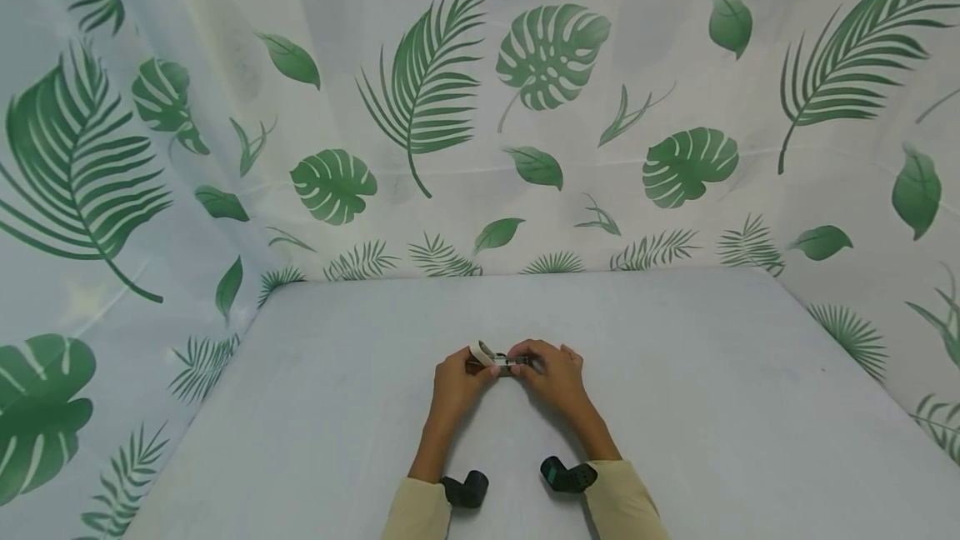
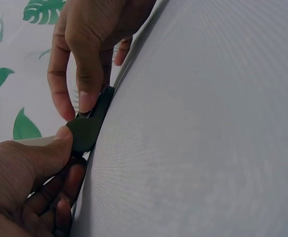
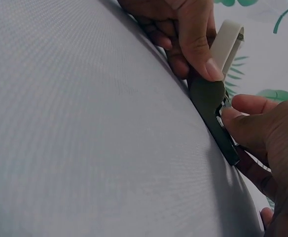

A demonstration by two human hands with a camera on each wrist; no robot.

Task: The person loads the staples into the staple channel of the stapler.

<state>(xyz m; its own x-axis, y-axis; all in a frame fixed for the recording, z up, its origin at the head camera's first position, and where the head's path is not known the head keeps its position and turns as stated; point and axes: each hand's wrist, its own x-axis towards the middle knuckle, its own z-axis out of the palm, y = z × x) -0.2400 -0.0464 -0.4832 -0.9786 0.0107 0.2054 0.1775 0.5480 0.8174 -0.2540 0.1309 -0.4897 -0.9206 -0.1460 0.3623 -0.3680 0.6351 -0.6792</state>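
Note:
A small stapler (image 1: 512,362) lies low over the table in front of me, its cream top cover (image 3: 227,43) swung up and its metal channel exposed. Its base (image 2: 85,133) is dark green, with a rounded hinge end. My left hand (image 1: 453,386) grips that hinge end, thumb pressed on the side. From the other side my right hand (image 1: 555,375) pinches the metal channel with thumb and index finger, near the front end of the base (image 3: 208,96). The fingertips hide part of the channel; I cannot tell whether staples are between them.
A pale cloth covers the table (image 1: 675,390). Behind it and at both sides hang white curtains (image 1: 450,215) printed with green leaves. Black wrist cameras sit at the left cuff (image 1: 467,490) and right cuff (image 1: 567,476).

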